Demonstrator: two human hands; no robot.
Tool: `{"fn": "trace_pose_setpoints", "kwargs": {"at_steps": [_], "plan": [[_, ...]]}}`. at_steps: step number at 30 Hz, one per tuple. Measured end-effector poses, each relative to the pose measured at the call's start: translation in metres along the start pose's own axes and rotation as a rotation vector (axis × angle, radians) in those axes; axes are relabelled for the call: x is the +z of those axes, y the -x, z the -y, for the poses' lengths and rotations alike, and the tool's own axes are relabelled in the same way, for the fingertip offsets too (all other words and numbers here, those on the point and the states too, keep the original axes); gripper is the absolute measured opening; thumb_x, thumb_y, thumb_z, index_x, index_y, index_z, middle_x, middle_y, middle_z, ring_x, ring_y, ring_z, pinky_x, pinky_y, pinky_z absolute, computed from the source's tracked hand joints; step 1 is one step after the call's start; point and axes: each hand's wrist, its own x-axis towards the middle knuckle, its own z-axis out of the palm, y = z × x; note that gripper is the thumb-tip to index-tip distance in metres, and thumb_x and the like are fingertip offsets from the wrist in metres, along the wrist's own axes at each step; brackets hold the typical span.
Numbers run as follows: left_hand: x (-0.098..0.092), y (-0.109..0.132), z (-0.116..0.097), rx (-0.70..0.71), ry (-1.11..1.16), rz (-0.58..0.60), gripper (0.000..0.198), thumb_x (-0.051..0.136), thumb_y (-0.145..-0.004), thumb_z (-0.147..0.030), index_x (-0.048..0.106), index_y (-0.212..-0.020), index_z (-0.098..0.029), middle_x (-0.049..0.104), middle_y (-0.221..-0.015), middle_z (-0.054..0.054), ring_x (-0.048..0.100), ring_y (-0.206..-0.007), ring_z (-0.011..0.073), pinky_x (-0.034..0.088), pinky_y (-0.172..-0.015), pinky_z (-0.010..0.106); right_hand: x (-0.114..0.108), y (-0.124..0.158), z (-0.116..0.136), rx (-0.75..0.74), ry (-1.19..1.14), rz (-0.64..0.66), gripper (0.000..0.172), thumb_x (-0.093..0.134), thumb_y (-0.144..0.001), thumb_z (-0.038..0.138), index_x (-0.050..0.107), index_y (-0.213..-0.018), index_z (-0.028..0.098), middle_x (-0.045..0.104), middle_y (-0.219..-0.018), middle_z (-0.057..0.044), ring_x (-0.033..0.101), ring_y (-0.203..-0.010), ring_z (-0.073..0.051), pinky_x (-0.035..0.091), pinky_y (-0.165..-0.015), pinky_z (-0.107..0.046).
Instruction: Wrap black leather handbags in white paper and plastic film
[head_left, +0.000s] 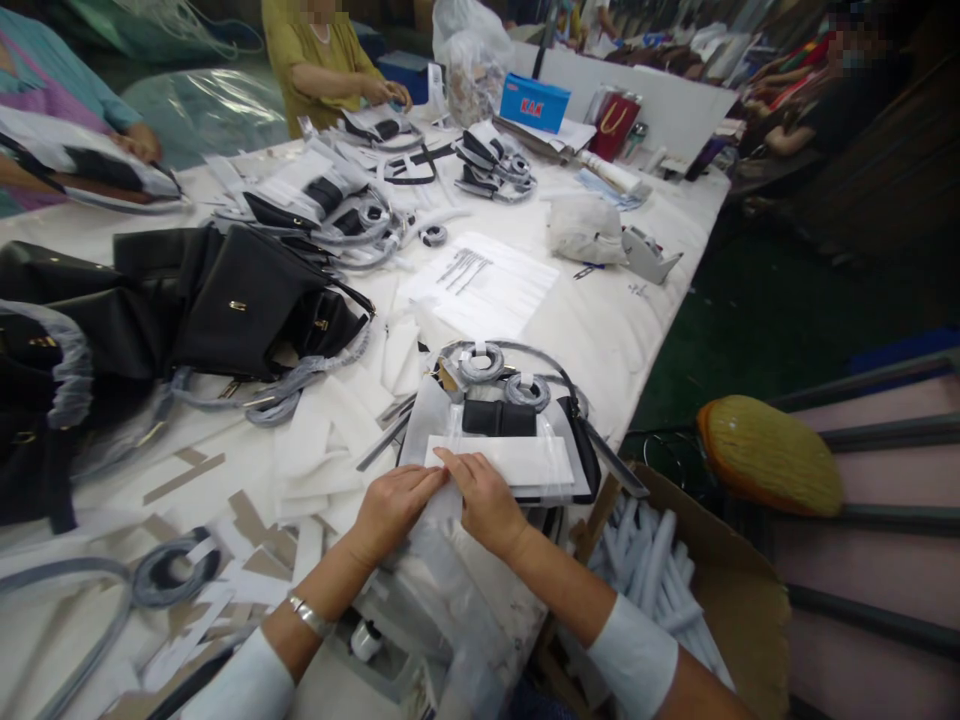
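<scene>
My left hand point(395, 505) and my right hand point(484, 500) rest side by side at the near table edge, fingers curled and pressed down on a clear plastic bag point(551, 470) that holds a black handbag point(501, 417). A white paper strip point(525, 460) lies across the bag just past my fingertips. Two foam-wrapped strap coils point(504, 375) lie on top of the handbag. What my fingers pinch, if anything, is hidden.
Black handbags point(232, 300) with wrapped handles crowd the left of the white table point(630, 340). A printed sheet point(480, 282) lies mid-table. Other people's hands point(386, 92) work at the far end. A cardboard box of white rolls point(652, 570) stands to my right.
</scene>
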Motion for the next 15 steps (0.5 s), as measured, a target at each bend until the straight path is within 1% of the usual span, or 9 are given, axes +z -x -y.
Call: {"fn": "trace_pose_setpoints", "kwargs": {"at_steps": [2,4,6,7,9,11,13,15], "plan": [[0.001,-0.003,-0.002,-0.089,-0.010,0.038,0.025,0.043,-0.098,-0.015,0.065,-0.108,-0.018,0.076,-0.089,0.006,0.071,-0.078,0.0197,0.057,-0.070,0.030,-0.006,0.001,0.001,0.001,-0.099,0.017,0.083,0.054,-0.068,-0.001,0.035,-0.147,0.017,0.058,-0.123,-0.011,0.052,-0.111,-0.027,0.047,-0.103,-0.043],[0.003,-0.008,-0.004,-0.192,-0.024,0.067,0.021,0.046,-0.098,-0.021,0.067,-0.102,-0.021,0.075,-0.084,0.004,0.070,-0.072,0.0187,0.053,-0.064,0.028,-0.010,0.003,0.002,-0.007,-0.194,-0.018,0.086,0.055,-0.067,0.001,0.032,-0.148,0.018,0.053,-0.131,-0.013,0.049,-0.121,-0.027,0.043,-0.108,-0.045],[0.006,-0.012,-0.006,-0.303,-0.044,0.086,0.018,0.052,-0.097,-0.029,0.068,-0.099,-0.022,0.074,-0.076,0.003,0.070,-0.068,0.0185,0.049,-0.059,0.026,-0.009,0.005,0.002,-0.008,-0.263,-0.082,0.083,0.056,-0.069,0.003,0.032,-0.147,0.019,0.049,-0.138,-0.014,0.046,-0.128,-0.027,0.043,-0.109,-0.046],[0.008,-0.014,-0.006,-0.358,-0.053,0.094,0.016,0.055,-0.096,-0.031,0.068,-0.099,-0.022,0.073,-0.074,0.002,0.069,-0.066,0.0185,0.047,-0.057,0.025,-0.008,0.006,0.001,0.009,-0.292,-0.121,0.080,0.056,-0.072,0.004,0.033,-0.146,0.020,0.047,-0.140,-0.014,0.047,-0.128,-0.027,0.046,-0.106,-0.046],[0.011,-0.019,-0.008,-0.457,-0.061,0.106,0.017,0.060,-0.093,-0.033,0.067,-0.104,-0.023,0.073,-0.072,0.001,0.070,-0.065,0.0182,0.044,-0.055,0.024,-0.003,0.005,-0.001,0.085,-0.356,-0.196,0.070,0.058,-0.079,0.009,0.036,-0.144,0.021,0.046,-0.141,-0.015,0.056,-0.118,-0.025,0.054,-0.098,-0.041],[0.013,-0.022,-0.009,-0.533,-0.047,0.121,0.022,0.064,-0.090,-0.032,0.064,-0.111,-0.025,0.075,-0.077,-0.001,0.071,-0.068,0.0175,0.043,-0.056,0.023,0.001,0.002,-0.003,0.207,-0.428,-0.259,0.060,0.060,-0.085,0.016,0.039,-0.141,0.021,0.052,-0.133,-0.015,0.065,-0.102,-0.021,0.059,-0.087,-0.037],[0.013,-0.026,-0.010,-0.594,-0.022,0.136,0.029,0.066,-0.089,-0.031,0.061,-0.117,-0.026,0.076,-0.079,-0.003,0.072,-0.069,0.0165,0.042,-0.056,0.022,0.004,-0.004,-0.005,0.324,-0.486,-0.290,0.055,0.061,-0.087,0.020,0.041,-0.138,0.020,0.062,-0.115,-0.012,0.068,-0.090,-0.019,0.061,-0.080,-0.034],[0.013,-0.028,-0.011,-0.648,0.001,0.143,0.032,0.067,-0.089,-0.031,0.059,-0.120,-0.027,0.076,-0.078,-0.005,0.072,-0.069,0.0157,0.041,-0.055,0.021,0.005,-0.011,-0.007,0.412,-0.505,-0.307,0.051,0.062,-0.086,0.020,0.045,-0.135,0.019,0.067,-0.095,-0.006,0.069,-0.082,-0.019,0.060,-0.075,-0.032]]}}
